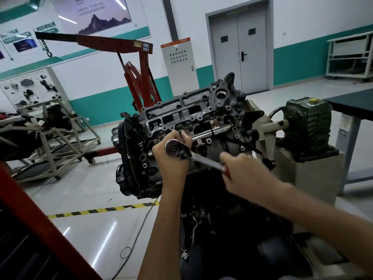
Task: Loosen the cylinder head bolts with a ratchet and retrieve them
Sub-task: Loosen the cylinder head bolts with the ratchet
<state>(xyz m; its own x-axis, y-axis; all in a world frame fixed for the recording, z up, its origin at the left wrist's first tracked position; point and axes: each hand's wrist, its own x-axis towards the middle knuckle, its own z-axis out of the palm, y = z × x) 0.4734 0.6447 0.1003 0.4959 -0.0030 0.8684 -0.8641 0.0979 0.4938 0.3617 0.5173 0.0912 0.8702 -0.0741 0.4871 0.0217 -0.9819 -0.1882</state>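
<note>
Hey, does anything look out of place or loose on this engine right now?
Yes: a chrome bar lies loose across the cylinder head, just beyond the left hand on the ratchet, held by neither hand. It might slide off. A black cable also trails across the floor.

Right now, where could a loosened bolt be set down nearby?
The dark tabletop right of the green gearbox looks bare. So does the floor between engine and striped tape. The cylinder head is crowded: ratchet, left hand, right hand.

Your grey pedestal (314,178) bears the green gearbox (308,122), whose shaft (272,126) holds the engine (181,118); the floor (90,199) carries a red crane (139,77) and cable (137,235).
</note>
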